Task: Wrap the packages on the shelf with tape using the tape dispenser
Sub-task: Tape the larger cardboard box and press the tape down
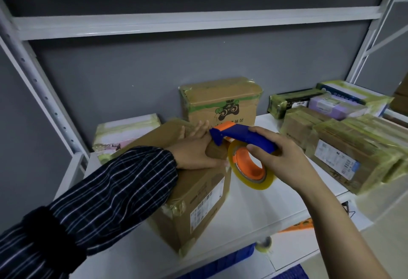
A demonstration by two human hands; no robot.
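Observation:
A brown cardboard package (198, 203) with a barcode label stands on the white shelf (254, 210), near its front edge. My left hand (194, 150) lies flat on top of the package, fingers spread toward the back. My right hand (280, 159) grips the blue handle of a tape dispenser (242, 139) with an orange hub and a roll of clear yellowish tape (251, 168). The dispenser's head sits over the package's top right edge, right by my left hand.
A taped box with a game-controller print (220, 102) stands behind the package. A pale taped package (123, 135) lies at the back left. Several taped packages (344, 139) are stacked on the right. A spare tape roll (263, 244) and blue crate (223, 265) sit below the shelf.

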